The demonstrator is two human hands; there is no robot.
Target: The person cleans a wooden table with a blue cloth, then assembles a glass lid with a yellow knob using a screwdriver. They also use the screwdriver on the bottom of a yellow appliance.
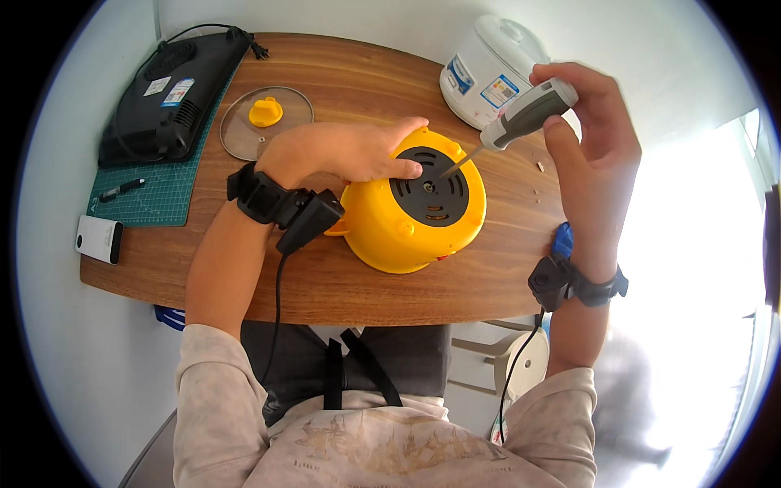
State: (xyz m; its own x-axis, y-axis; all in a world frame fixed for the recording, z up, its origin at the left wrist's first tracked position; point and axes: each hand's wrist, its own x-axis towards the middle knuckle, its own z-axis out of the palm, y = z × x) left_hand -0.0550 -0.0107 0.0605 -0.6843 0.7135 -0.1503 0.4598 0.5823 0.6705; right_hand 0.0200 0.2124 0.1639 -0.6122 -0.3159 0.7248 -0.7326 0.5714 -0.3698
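Observation:
A yellow electric pot (378, 232) lies tipped over on the wooden table, its round black slotted base plate (446, 195) facing up and toward me. My left hand (366, 153) grips the pot's upper left side. Its thumb presses on the black plate while the other fingers reach over the far edge. In my right hand (600, 134) is a grey-and-white screwdriver (527, 115), held by the handle with fingers and thumb curled round it. The screwdriver slants down to the left, and its shaft meets the plate near the middle. Whether the tip sits in a screw cannot be made out.
A glass lid (236, 130) with a yellow knob lies behind my left wrist. The white rice cooker (480, 61) stands at the back right. On the left, a black appliance (146, 110) and a pen (122, 190) rest on a green cutting mat (167, 203), near a white box-shaped device (96, 239).

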